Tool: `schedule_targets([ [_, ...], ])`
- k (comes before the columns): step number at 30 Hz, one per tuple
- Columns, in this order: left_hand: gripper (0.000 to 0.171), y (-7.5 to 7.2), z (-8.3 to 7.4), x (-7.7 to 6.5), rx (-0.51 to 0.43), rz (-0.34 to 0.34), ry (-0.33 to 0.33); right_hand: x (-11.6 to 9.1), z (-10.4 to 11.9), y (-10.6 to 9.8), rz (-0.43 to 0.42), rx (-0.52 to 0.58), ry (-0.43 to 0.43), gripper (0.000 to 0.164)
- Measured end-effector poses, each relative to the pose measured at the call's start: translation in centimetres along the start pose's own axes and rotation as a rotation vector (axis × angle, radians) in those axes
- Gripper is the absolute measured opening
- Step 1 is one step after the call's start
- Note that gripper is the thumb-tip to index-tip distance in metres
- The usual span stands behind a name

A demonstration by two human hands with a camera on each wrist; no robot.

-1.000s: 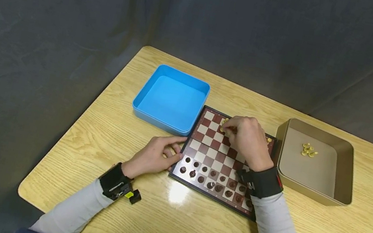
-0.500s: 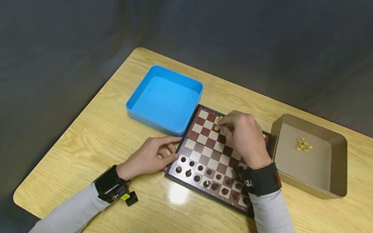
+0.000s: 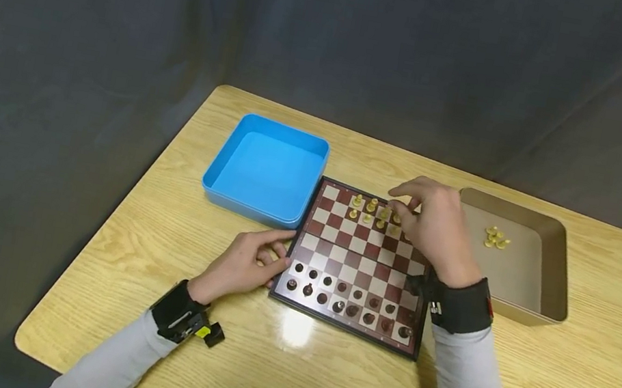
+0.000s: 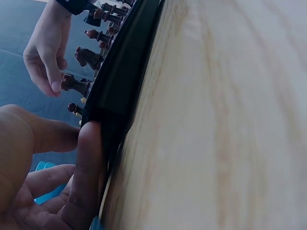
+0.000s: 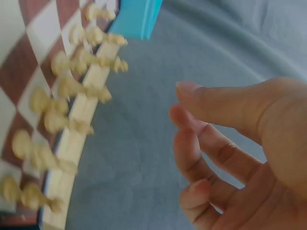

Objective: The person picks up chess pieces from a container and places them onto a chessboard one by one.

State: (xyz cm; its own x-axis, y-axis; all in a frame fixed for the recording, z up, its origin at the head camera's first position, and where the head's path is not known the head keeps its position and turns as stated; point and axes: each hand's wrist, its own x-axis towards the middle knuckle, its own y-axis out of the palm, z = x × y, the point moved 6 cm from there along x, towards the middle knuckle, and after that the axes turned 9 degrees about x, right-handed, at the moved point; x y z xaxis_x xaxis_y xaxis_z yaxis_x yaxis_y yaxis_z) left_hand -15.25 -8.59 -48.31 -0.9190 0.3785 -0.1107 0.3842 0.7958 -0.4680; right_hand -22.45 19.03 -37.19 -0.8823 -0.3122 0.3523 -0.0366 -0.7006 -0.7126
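A folding chessboard [image 3: 341, 237] lies on the table, with dark chess pieces [image 3: 338, 306] in two rows along its near side and pale gold pieces [image 3: 371, 206] in two rows along its far side. My left hand [image 3: 243, 258] rests at the board's left edge; in the left wrist view its fingertips [image 4: 89, 136] touch the side near a corner. Above the far right of the board hovers my right hand [image 3: 433, 222], fingers loosely bent, partly covering the gold pieces there. The right wrist view shows nothing between its thumb [image 5: 192, 91] and fingers.
A blue tray [image 3: 212, 194] stands beyond the board's left side. To the right stands a beige box [image 3: 559, 279] with several gold pieces [image 3: 495, 238] inside. A dark cloth [image 3: 374, 46] hangs behind the wooden table [image 3: 256, 365].
My right hand has lifted off the gold pieces at the far left-middle of the board and moved right, its fingers spreading. My left hand stays at the board's edge. The whole view has shifted slightly.
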Motion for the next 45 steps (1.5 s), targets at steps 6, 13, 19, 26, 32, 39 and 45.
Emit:
schedule_targets([
  [6,0.056,0.1,0.4,0.2,0.005,0.005,-0.011,-0.7,-0.4,-2.1,-0.081,-0.025,-0.008,0.015],
  [13,0.055,-0.1,0.5,0.1,0.002,0.009,-0.008,-1.6,-1.6,-3.8,-0.145,-0.028,0.024,0.013],
  [19,0.055,-0.3,0.5,0.1,0.017,0.002,0.000,-2.4,-2.9,-5.7,-0.214,-0.035,0.073,0.013],
  [26,0.055,-0.5,0.7,0.0,0.016,-0.007,-0.012,-3.3,-4.3,-7.5,-0.271,-0.041,0.167,0.017],
  [32,0.056,-0.7,0.7,0.1,0.007,-0.012,-0.004,-4.1,-6.4,-8.1,-0.254,-0.047,0.268,0.019],
  [39,0.055,-0.8,0.7,0.1,0.015,-0.014,0.002,-5.3,-9.1,-8.2,-0.188,-0.080,0.396,0.028],
  [45,0.055,-0.8,0.7,0.0,0.019,-0.012,-0.004,-6.1,-11.2,-8.1,-0.106,-0.084,0.507,0.034],
])
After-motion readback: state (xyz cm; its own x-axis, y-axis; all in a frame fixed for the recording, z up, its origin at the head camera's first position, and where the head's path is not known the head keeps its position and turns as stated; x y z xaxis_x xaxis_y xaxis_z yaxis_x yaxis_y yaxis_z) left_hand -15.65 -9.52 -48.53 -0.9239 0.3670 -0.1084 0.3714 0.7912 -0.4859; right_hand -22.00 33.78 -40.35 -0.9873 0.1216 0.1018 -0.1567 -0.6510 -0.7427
